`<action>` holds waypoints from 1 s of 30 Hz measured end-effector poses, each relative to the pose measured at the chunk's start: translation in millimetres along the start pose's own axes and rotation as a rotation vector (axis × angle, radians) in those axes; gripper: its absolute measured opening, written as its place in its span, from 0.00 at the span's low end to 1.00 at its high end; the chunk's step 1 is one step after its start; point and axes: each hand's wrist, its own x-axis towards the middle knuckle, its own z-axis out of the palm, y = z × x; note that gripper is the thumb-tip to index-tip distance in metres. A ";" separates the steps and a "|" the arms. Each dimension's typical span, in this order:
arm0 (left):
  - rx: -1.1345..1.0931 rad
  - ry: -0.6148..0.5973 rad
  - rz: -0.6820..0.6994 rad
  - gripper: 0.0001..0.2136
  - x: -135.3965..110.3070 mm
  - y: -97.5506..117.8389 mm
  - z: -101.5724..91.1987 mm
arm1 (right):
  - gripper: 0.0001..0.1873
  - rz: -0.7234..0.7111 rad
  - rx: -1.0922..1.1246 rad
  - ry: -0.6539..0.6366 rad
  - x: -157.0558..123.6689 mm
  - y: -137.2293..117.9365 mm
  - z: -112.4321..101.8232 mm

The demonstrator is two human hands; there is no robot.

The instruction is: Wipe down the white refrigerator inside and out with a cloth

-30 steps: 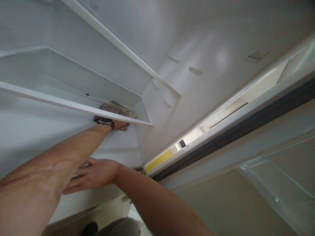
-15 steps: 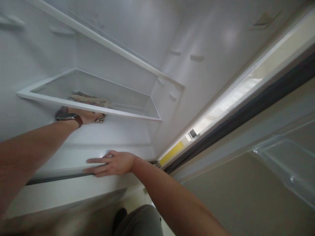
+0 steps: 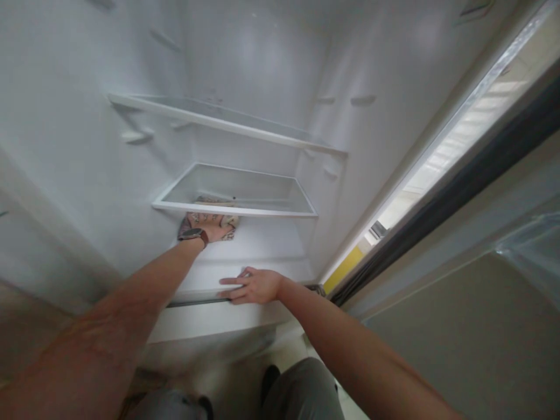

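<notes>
My left hand [image 3: 215,231], a watch on its wrist, is on a patterned cloth [image 3: 192,221] at the left of the fridge floor [image 3: 266,236]. The cloth is bunched under and around the hand, and the fingers show only in part. Just above them runs the white front edge of the lower glass shelf [image 3: 245,209], with some cloth visible through the glass. My right hand [image 3: 258,286] rests on the fridge's front lip [image 3: 201,296], fingers spread and pointing left, holding nothing.
An upper glass shelf [image 3: 227,124] spans the fridge above the lower one. Small shelf supports [image 3: 363,100] stick out from the side walls. On the right stands the open door with its dark gasket [image 3: 394,233] and a clear plastic bin [image 3: 529,245]. My knee [image 3: 306,385] is below.
My left hand has drawn the cloth toward the front, so more of both shows below the shelf edge. My right hand stays on the lip. The view has shifted left and back.
</notes>
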 end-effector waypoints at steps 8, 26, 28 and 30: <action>0.019 -0.079 -0.117 0.43 -43.8 13.1 -2.2 | 0.14 -0.002 -0.003 0.057 -2.1 -0.9 12.9; 0.058 -0.117 -0.130 0.44 -72.4 17.2 2.9 | 0.14 0.014 -0.059 0.148 0.1 -4.8 12.5; 0.060 -0.117 -0.129 0.44 -72.9 17.8 1.7 | 0.14 0.017 -0.058 0.160 0.2 -5.1 11.7; 0.064 -0.114 -0.127 0.44 -72.9 17.9 1.2 | 0.14 0.023 -0.058 0.168 0.2 -5.3 11.0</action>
